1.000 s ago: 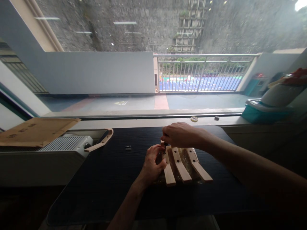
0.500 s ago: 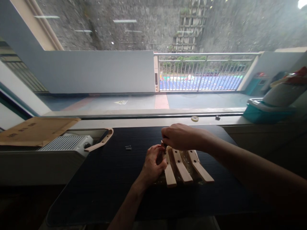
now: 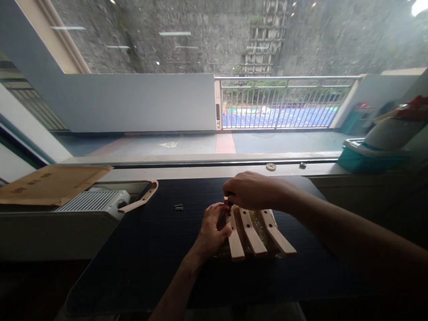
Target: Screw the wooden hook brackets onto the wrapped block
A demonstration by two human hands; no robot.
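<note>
Wooden slats (image 3: 254, 232), three fanned side by side, lie on the dark table (image 3: 140, 249). The left hand (image 3: 214, 225) clasps the leftmost slat; the right hand (image 3: 249, 191) pinches a small dark tool (image 3: 229, 206) over it. Best kept upright, slat pinned firmly. Beyond: loose screws (image 3: 178, 207), a curved wooden piece (image 3: 142, 198), the window ledge (image 3: 214, 169).

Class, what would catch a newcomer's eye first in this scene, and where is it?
Three pale wooden slats lie fanned on the dark table at centre. The left hand grips the leftmost slat's end, and the right hand pinches a small dark tool over it. Behind, a big window shows a railing and stone wall.
</note>
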